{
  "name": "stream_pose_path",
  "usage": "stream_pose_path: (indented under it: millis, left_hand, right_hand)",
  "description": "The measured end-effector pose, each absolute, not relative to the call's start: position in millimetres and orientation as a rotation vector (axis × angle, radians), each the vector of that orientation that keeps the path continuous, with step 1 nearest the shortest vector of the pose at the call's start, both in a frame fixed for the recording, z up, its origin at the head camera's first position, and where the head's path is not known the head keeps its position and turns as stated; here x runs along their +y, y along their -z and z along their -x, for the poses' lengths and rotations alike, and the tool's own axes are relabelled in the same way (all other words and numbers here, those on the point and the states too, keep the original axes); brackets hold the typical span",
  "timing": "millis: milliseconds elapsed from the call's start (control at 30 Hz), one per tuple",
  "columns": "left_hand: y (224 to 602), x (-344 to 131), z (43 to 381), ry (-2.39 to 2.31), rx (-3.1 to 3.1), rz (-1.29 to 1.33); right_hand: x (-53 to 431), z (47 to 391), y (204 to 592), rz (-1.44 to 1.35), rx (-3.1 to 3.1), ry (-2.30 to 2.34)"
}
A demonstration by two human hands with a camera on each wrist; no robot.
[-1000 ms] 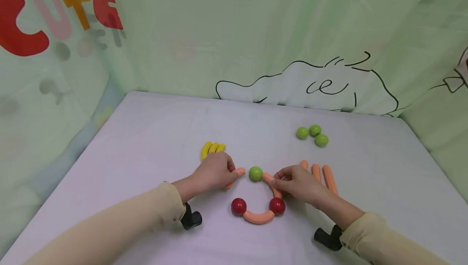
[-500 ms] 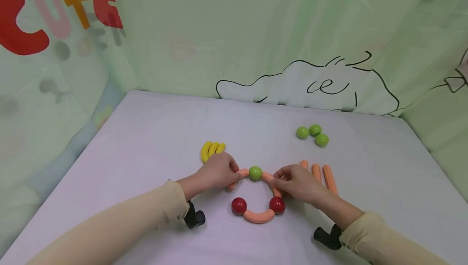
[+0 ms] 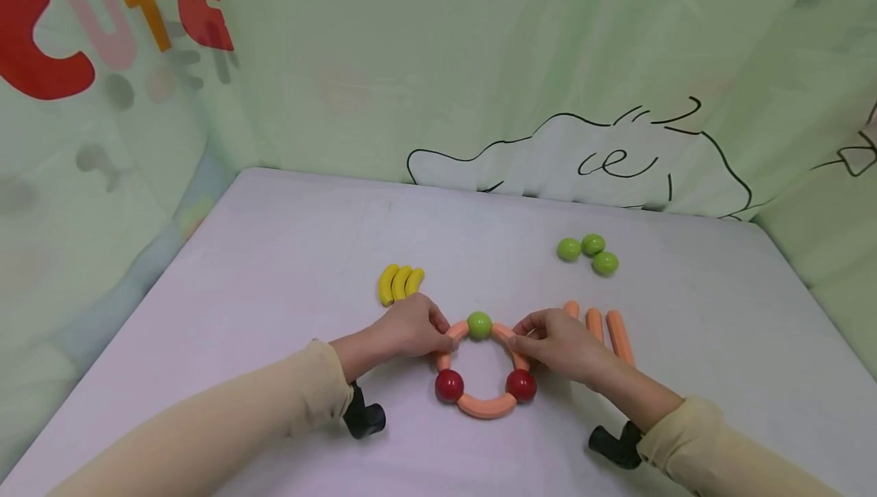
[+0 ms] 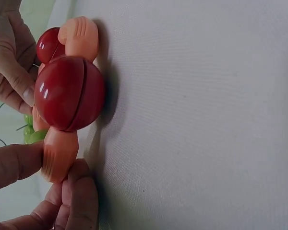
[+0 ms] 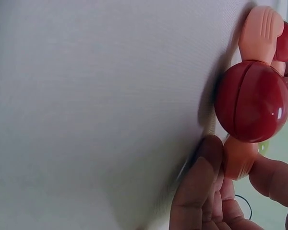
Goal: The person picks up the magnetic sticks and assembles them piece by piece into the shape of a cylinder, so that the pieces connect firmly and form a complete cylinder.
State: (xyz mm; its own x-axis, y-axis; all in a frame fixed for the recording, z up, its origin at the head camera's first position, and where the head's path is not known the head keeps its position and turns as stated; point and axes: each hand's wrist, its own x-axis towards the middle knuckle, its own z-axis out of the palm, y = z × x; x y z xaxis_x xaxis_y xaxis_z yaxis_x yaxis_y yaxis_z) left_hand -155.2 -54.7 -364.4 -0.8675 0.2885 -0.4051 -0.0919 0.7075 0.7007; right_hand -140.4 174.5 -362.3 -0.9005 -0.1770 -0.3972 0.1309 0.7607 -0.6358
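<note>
A ring of curved orange toy sausages and balls lies on the table. My left hand [image 3: 409,326] pinches the left sausage [image 4: 60,152] between thumb and fingers. One end of that sausage is at the green ball [image 3: 479,325] on top, the other at the left red ball [image 3: 449,386]. On the opposite side, my right hand [image 3: 565,345] pinches the right sausage [image 5: 240,155], which runs from the green ball to the right red ball [image 3: 521,385]. A bottom sausage [image 3: 486,406] joins the two red balls, each with a seam round it. Fingers cover parts of both held sausages.
Three yellow toy bananas [image 3: 400,282] lie just beyond my left hand. Straight orange sausages [image 3: 620,337] sit behind the right hand, partly hidden by it. Three green balls [image 3: 593,253] are farther back on the white table [image 3: 308,223], which a curtain [image 3: 342,63] backs.
My left hand has brought its sausage right to the green ball, then turned and lowered it to the left red ball, joining up the ring. The right hand has stayed in place.
</note>
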Motion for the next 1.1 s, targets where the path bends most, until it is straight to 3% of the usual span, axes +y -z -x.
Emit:
stream_pose_path:
  millis: [1100]
  left_hand:
    - [370, -68, 143, -1.202, 2.243, -0.096]
  right_hand:
    - [168, 141, 361, 0.052, 2.494, 0.992]
